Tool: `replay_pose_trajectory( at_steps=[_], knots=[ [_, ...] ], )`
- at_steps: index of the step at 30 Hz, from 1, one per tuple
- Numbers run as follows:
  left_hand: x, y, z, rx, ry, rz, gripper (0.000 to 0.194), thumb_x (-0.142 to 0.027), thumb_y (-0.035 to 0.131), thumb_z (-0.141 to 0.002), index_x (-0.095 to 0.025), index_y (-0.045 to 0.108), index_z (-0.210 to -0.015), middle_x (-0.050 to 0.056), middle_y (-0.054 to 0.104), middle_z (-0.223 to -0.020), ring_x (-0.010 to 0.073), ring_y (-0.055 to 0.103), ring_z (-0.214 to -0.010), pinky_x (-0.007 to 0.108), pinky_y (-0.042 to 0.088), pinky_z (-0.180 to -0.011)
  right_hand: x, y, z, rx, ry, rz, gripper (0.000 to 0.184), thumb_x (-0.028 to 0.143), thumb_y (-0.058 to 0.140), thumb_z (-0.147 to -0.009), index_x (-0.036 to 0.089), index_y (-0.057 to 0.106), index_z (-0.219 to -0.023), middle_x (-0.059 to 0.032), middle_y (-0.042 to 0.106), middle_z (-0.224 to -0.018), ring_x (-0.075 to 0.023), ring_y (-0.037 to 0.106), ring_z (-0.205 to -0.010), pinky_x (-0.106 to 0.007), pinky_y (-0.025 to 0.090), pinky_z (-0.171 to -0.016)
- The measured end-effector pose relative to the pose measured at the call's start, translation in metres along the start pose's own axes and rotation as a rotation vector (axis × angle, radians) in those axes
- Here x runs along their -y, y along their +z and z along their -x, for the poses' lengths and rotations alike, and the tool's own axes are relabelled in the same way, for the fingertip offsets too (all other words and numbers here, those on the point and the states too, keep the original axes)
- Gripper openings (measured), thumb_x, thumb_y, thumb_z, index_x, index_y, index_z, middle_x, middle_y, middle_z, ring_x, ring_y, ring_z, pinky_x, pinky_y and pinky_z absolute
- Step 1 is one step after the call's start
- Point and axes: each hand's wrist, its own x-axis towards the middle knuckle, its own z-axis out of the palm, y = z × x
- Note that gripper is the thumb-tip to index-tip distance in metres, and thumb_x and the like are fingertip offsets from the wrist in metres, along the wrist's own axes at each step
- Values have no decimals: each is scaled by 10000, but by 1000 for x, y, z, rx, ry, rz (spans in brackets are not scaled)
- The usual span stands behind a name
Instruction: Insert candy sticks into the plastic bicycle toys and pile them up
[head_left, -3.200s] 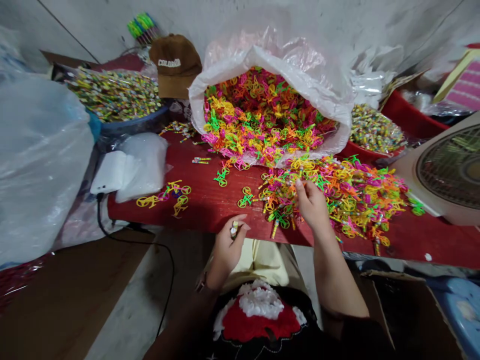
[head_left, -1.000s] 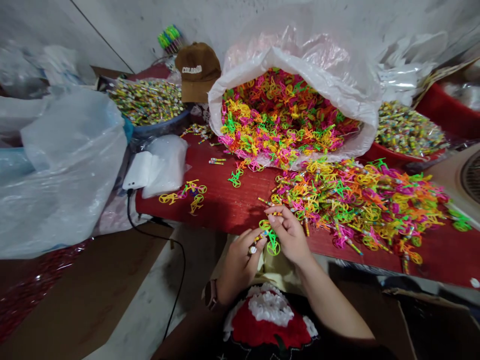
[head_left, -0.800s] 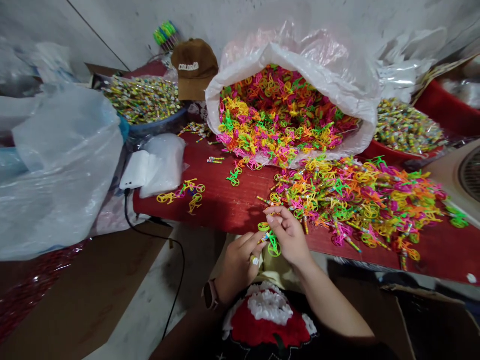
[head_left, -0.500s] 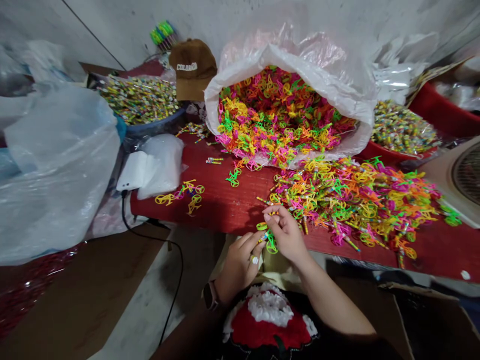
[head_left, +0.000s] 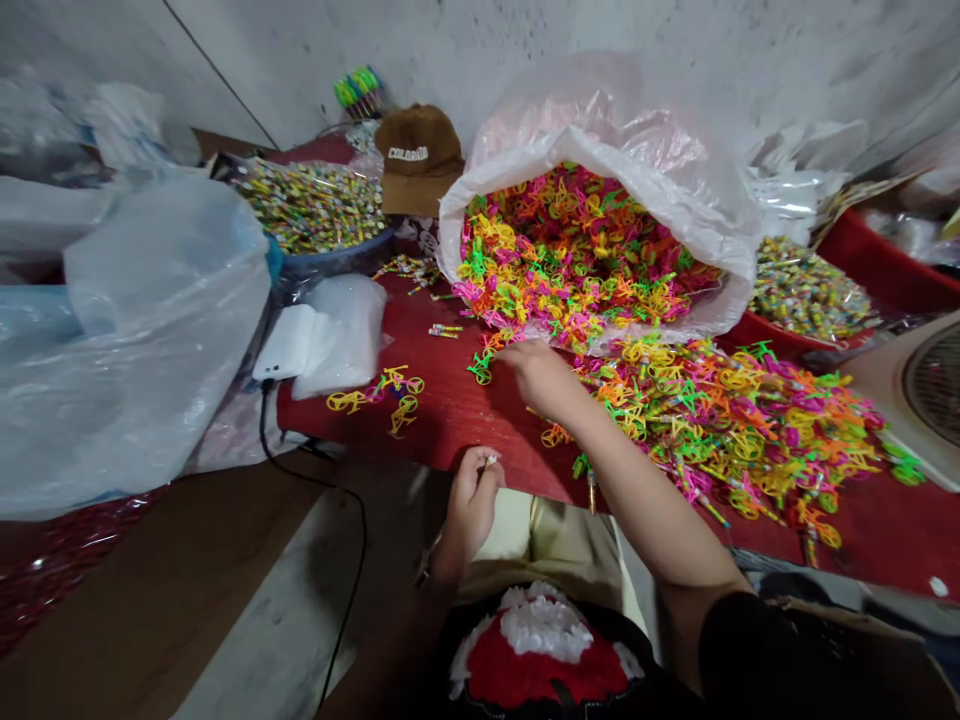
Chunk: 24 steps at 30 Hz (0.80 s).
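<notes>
Close to the table's front edge, my left hand (head_left: pixel 472 492) is closed, with a small printed tube (head_left: pixel 490 461) pinched between thumb and fingers; only its whitish end shows. My right hand (head_left: pixel 538 378) is stretched over the red table (head_left: pixel 442 405), back of the hand up. Its fingertips point left, beside a green plastic toy bicycle (head_left: pixel 481 368) and some orange pieces near the bag's mouth; whether they grip anything is hidden. Under my right forearm, at the table edge, a green piece with a tube (head_left: pixel 591 488) lies partly over the edge.
A white sack (head_left: pixel 750 265) spills colourful plastic bicycles. Right of my forearm spreads a heap of bicycles with tubes (head_left: pixel 720 420). Several loose bicycles (head_left: pixel 401 410), a white power bank (head_left: pixel 285 345) with a cable, a tub of tubes (head_left: pixel 315 205) and a brown cap (head_left: pixel 420 150) are at left.
My hands have parted: the right moved up and left to the loose bicycles by the sack, the left drew slightly left. The green bicycle piece between them now appears at the table edge.
</notes>
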Motion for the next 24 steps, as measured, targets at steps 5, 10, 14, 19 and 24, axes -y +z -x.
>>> replay_pose_trajectory(
  at_steps=[5, 10, 14, 19, 24],
  knots=[
    [-2, -1, -2, 41, -29, 88, 341, -503, 558, -1036, -177, 553, -1134, -35, 594, -736, 100, 481, -570, 218, 388, -559, 22, 40, -49, 277, -41, 62, 497, 54, 414, -1039, 139, 615, -1486, -174, 561, -1591, -351, 466, -1439, -529, 391, -1151],
    [-2, -10, 1, -12, -12, 6, 451, -569, 521, -1060, -169, 557, -1265, -18, 579, -794, 118, 523, -663, 223, 424, -616, 28, 26, -41, 287, -17, 16, 194, 73, 628, -964, 66, 780, -1084, -239, 759, -1159, -326, 674, -1147, -385, 482, -961],
    [-10, -12, 4, -59, 51, -24, 377, -548, 527, -1067, -191, 530, -1189, 12, 604, -910, 143, 589, -826, 255, 481, -779, 26, 8, 0, 245, 16, -227, 196, 345, 763, -965, 161, 710, -1006, -63, 733, -874, -206, 671, -806, -294, 468, -722],
    [-29, -6, 10, 1, 105, 2, 307, -503, 515, -1085, -200, 533, -1132, 19, 609, -926, 159, 600, -845, 278, 482, -797, 32, 9, 78, 102, 151, -1171, 383, 589, 665, -988, 240, 567, -1112, 89, 507, -681, -127, 460, -583, -245, 371, -570],
    [-41, 5, 20, 152, 116, -42, 276, -456, 485, -1104, -201, 575, -1050, 22, 622, -919, 173, 593, -856, 290, 470, -796, 44, 19, 125, 15, 250, -1374, 407, 624, 695, -958, 232, 585, -963, 38, 584, -760, -143, 528, -671, -276, 431, -657]
  ],
)
